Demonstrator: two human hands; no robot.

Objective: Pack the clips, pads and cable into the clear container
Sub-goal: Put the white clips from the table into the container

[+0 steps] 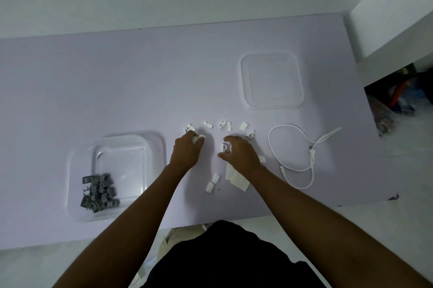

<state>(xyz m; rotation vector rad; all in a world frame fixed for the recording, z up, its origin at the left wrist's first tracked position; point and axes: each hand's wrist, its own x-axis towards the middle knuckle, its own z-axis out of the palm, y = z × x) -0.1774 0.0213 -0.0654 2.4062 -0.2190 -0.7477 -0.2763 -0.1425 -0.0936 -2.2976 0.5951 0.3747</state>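
Observation:
A clear container (77, 203) sits at the table's front left with several grey clips (99, 192) heaped in its near corner. White clips (207, 124) lie scattered across the table's middle. My left hand (187, 149) is closed around a few white clips. My right hand (239, 151) curls over another white clip (225, 147), thumb and fingers on either side of it. White pads (236, 180) lie under my right wrist. A white cable (290, 168) loops on the table to the right.
The clear lid (271, 102) lies flat at the back right of the lilac table (117, 88). The table's right edge drops off to clutter (398, 98) on the floor. A white wall runs behind.

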